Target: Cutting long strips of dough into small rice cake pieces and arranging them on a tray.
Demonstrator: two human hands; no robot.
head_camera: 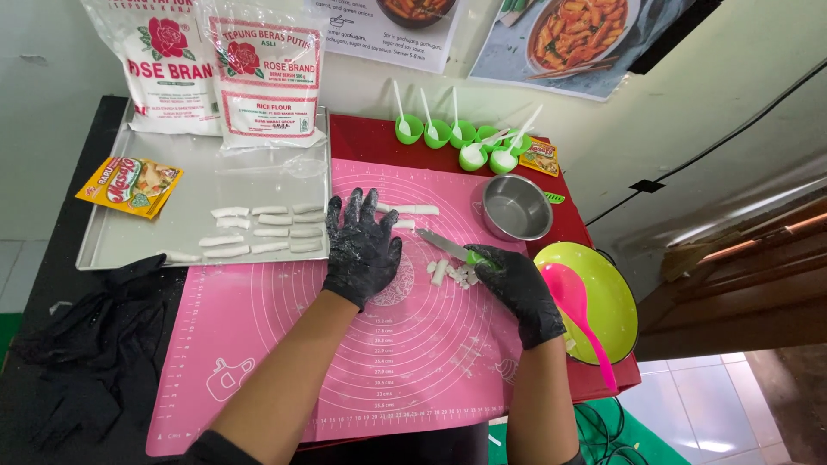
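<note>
Two gloved hands work my pink mat [284, 344]: left hand [362, 245] spread flat, empty, right hand [515, 288] gripping a knife [448, 247] over white dough pieces [448, 274].

i count two flour bags [267, 73], one seasoning sachet [129, 185] on the tray [198, 185], eleven dough sticks [258, 232] there, five green measuring spoons [461, 133], one steel bowl [515, 207], one knife [448, 247], two gloved hands

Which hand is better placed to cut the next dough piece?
Right, probably: the right hand holds the knife beside the cut dough pieces, while the left hand lies flat on the pink mat.
</note>
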